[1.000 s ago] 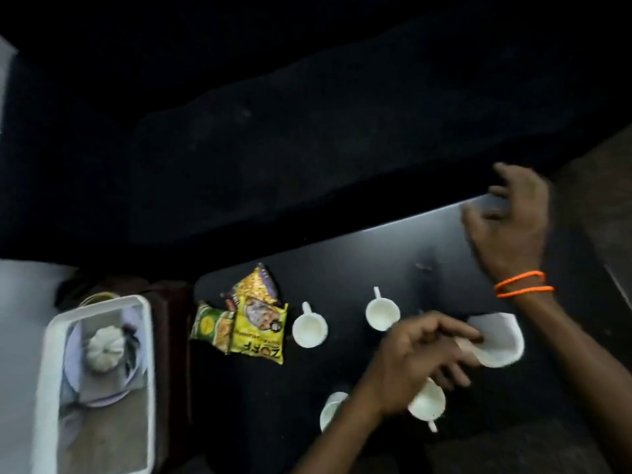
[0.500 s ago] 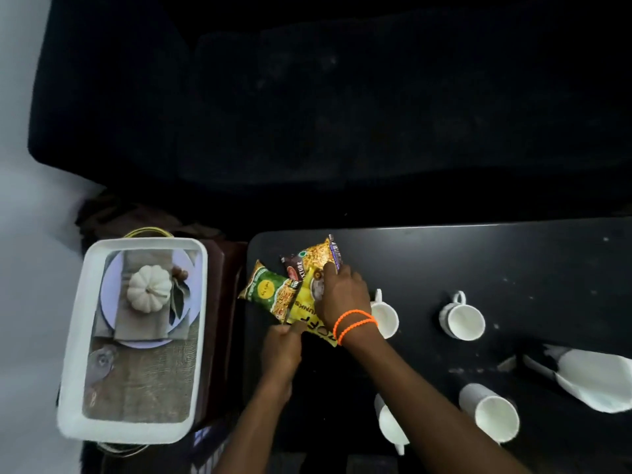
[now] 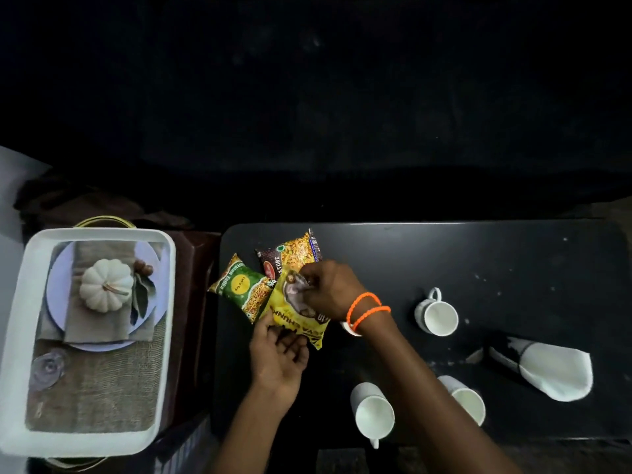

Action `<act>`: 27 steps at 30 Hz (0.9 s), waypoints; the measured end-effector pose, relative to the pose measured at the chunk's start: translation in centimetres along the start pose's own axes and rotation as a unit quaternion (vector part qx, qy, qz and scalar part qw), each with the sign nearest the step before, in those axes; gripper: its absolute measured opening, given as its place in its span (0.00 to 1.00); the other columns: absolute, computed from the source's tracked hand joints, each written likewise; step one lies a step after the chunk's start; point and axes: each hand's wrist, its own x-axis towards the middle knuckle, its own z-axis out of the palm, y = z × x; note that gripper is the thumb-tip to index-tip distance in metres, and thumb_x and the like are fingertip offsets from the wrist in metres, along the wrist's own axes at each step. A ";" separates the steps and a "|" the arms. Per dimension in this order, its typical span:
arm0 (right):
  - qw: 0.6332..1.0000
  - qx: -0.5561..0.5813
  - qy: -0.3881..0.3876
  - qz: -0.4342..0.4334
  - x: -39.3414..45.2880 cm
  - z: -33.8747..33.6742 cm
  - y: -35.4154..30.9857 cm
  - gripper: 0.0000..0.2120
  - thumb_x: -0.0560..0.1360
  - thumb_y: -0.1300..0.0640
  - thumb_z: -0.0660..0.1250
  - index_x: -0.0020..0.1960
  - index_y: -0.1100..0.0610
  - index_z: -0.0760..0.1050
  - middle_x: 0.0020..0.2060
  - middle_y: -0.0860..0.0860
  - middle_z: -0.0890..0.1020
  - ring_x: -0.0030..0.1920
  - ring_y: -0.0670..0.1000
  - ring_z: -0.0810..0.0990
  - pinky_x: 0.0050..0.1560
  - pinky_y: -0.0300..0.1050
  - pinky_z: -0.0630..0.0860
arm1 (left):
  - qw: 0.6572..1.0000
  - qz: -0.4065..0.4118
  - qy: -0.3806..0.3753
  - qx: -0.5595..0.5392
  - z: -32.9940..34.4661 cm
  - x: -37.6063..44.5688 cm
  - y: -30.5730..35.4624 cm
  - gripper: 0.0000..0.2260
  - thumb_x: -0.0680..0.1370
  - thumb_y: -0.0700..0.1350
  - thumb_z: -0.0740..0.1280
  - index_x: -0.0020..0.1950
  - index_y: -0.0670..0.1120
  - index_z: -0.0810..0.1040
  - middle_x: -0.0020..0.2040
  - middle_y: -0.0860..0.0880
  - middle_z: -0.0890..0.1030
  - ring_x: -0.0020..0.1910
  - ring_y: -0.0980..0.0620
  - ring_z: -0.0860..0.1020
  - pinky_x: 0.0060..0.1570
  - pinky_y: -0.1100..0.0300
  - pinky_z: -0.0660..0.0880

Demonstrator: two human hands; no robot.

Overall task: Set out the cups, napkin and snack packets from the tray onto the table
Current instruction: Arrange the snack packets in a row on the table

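Three snack packets lie at the left end of the black table (image 3: 478, 254): a green one (image 3: 239, 289), a maroon and yellow one (image 3: 294, 254), and a yellow one (image 3: 290, 314) on top. My right hand (image 3: 328, 289), with orange bands at the wrist, pinches the yellow packet's upper part. My left hand (image 3: 277, 354) holds its lower corner. White cups stand at the middle right (image 3: 437, 316), front (image 3: 372, 410) and front right (image 3: 466, 400). Another cup (image 3: 352, 330) is mostly hidden under my right wrist. A folded white napkin (image 3: 554, 371) lies at the right.
The white tray (image 3: 102, 234) sits left of the table on a dark brown stand. Its floor shows a white pumpkin (image 3: 106, 285) on a pale plate over burlap. A dark sofa fills the background beyond the table's far edge.
Both hands left the napkin at the right and crossed to the packets at the left. They now grip the yellow packet. The view swung left with them.
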 end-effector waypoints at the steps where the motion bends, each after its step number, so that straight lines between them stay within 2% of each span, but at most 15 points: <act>1: 1.000 0.000 -0.007 -0.004 0.0 -1.3 0.4 0.05 0.75 0.60 0.71 0.49 0.55 0.82 0.39 0.51 0.79 0.42 0.53 0.78 0.42 0.40 0.67 | 1.000 0.002 -0.011 0.009 0.5 -0.5 -0.1 0.18 0.80 0.59 0.66 0.53 0.44 0.80 0.45 0.44 0.77 0.43 0.47 0.76 0.44 0.55 0.73; 3: 1.000 0.006 -0.009 -0.014 0.0 -4.3 1.6 0.09 0.75 0.59 0.74 0.55 0.56 0.83 0.42 0.49 0.80 0.44 0.49 0.78 0.44 0.40 0.69 | 0.998 0.010 -0.038 0.044 1.8 -1.4 -0.3 0.17 0.81 0.58 0.66 0.53 0.44 0.80 0.43 0.44 0.78 0.41 0.48 0.77 0.42 0.55 0.73; 6: 0.998 0.064 -0.013 -0.026 -0.1 -8.9 4.0 0.07 0.74 0.61 0.76 0.52 0.58 0.83 0.42 0.52 0.83 0.44 0.49 0.80 0.47 0.46 0.77 | 0.987 0.040 -0.068 0.137 4.5 -2.2 -0.3 0.14 0.82 0.56 0.67 0.50 0.44 0.81 0.37 0.47 0.81 0.37 0.51 0.79 0.38 0.58 0.75; 9: 0.995 0.092 0.031 -0.018 0.7 -12.6 6.7 0.05 0.74 0.64 0.75 0.49 0.64 0.82 0.44 0.61 0.85 0.44 0.51 0.80 0.49 0.54 0.80 | 0.944 0.119 -0.082 0.296 7.5 -2.2 0.4 0.11 0.82 0.52 0.68 0.49 0.45 0.83 0.38 0.48 0.81 0.36 0.52 0.79 0.35 0.60 0.73; 11: 0.993 0.087 0.074 0.011 1.9 -14.3 8.3 0.08 0.75 0.64 0.75 0.53 0.66 0.83 0.49 0.65 0.86 0.46 0.54 0.81 0.54 0.59 0.81 | 0.884 0.203 -0.087 0.413 9.5 -1.6 1.1 0.10 0.82 0.52 0.68 0.48 0.47 0.82 0.41 0.49 0.82 0.39 0.51 0.79 0.37 0.57 0.74; 12: 0.993 0.076 0.081 0.029 2.6 -15.0 9.0 0.09 0.75 0.63 0.75 0.54 0.64 0.83 0.51 0.64 0.86 0.48 0.54 0.83 0.55 0.59 0.82 | 0.847 0.250 -0.083 0.462 10.5 -1.2 1.5 0.10 0.82 0.53 0.69 0.48 0.48 0.82 0.42 0.51 0.83 0.41 0.50 0.81 0.41 0.56 0.75; 14: 0.995 0.048 0.059 0.064 4.1 -16.1 10.3 0.12 0.74 0.61 0.76 0.57 0.60 0.83 0.54 0.59 0.87 0.52 0.55 0.85 0.55 0.56 0.84 | 0.779 0.347 -0.072 0.517 12.4 -0.5 2.2 0.08 0.80 0.53 0.69 0.49 0.50 0.82 0.44 0.54 0.84 0.44 0.53 0.82 0.45 0.57 0.76; 16: 0.996 0.015 0.014 0.086 5.2 -16.3 10.8 0.14 0.74 0.60 0.76 0.59 0.57 0.83 0.54 0.55 0.87 0.54 0.55 0.85 0.55 0.54 0.84 | 0.712 0.433 -0.066 0.548 14.2 0.4 3.2 0.05 0.80 0.50 0.69 0.52 0.51 0.83 0.47 0.55 0.83 0.46 0.57 0.81 0.44 0.61 0.75; 18: 0.995 -0.038 -0.004 0.093 5.9 -15.7 11.3 0.17 0.73 0.60 0.76 0.61 0.56 0.82 0.56 0.55 0.86 0.58 0.57 0.84 0.58 0.53 0.82 | 0.639 0.477 -0.073 0.600 15.8 1.9 3.7 0.07 0.80 0.47 0.69 0.57 0.50 0.82 0.54 0.50 0.81 0.50 0.51 0.81 0.49 0.55 0.79; 19: 0.993 -0.065 0.013 0.097 6.1 -15.1 11.8 0.21 0.72 0.60 0.77 0.64 0.56 0.80 0.59 0.55 0.85 0.60 0.58 0.83 0.60 0.52 0.81 | 0.605 0.480 -0.081 0.630 16.4 2.7 3.7 0.10 0.80 0.47 0.70 0.60 0.49 0.81 0.57 0.47 0.80 0.53 0.47 0.81 0.52 0.51 0.80; 21: 0.983 -0.075 0.124 0.110 6.0 -13.6 12.7 0.29 0.71 0.62 0.77 0.70 0.55 0.76 0.65 0.56 0.81 0.65 0.59 0.80 0.66 0.51 0.77 | 0.559 0.467 -0.104 0.677 17.2 4.1 3.2 0.16 0.80 0.47 0.71 0.68 0.49 0.79 0.64 0.45 0.76 0.58 0.43 0.80 0.58 0.47 0.80; 23: 0.958 -0.054 0.258 0.117 5.4 -12.2 13.8 0.29 0.70 0.64 0.76 0.70 0.55 0.76 0.65 0.59 0.79 0.65 0.62 0.78 0.66 0.54 0.77 | 0.529 0.455 -0.130 0.705 17.5 5.3 2.1 0.24 0.80 0.49 0.72 0.75 0.50 0.74 0.68 0.44 0.73 0.63 0.42 0.78 0.60 0.48 0.79; 24: 0.949 -0.040 0.293 0.114 5.0 -11.4 14.2 0.29 0.70 0.64 0.76 0.69 0.54 0.77 0.64 0.60 0.78 0.64 0.63 0.78 0.64 0.55 0.78 | 0.520 0.455 -0.142 0.709 17.5 5.8 1.6 0.26 0.80 0.49 0.73 0.78 0.51 0.72 0.69 0.45 0.71 0.64 0.42 0.78 0.60 0.50 0.77; 25: 0.948 -0.026 0.299 0.108 4.5 -10.6 14.6 0.28 0.68 0.64 0.77 0.68 0.54 0.78 0.64 0.60 0.77 0.63 0.63 0.79 0.63 0.54 0.79 | 0.521 0.457 -0.152 0.705 17.4 6.3 1.1 0.28 0.80 0.50 0.73 0.79 0.52 0.70 0.69 0.45 0.70 0.64 0.42 0.77 0.58 0.53 0.75; 27: 0.958 -0.009 0.269 0.099 3.7 -9.2 14.9 0.30 0.66 0.63 0.80 0.67 0.55 0.79 0.67 0.60 0.76 0.64 0.62 0.79 0.64 0.51 0.78 | 0.546 0.458 -0.160 0.683 17.3 7.0 0.4 0.30 0.79 0.51 0.74 0.80 0.53 0.68 0.68 0.44 0.71 0.65 0.42 0.76 0.56 0.58 0.70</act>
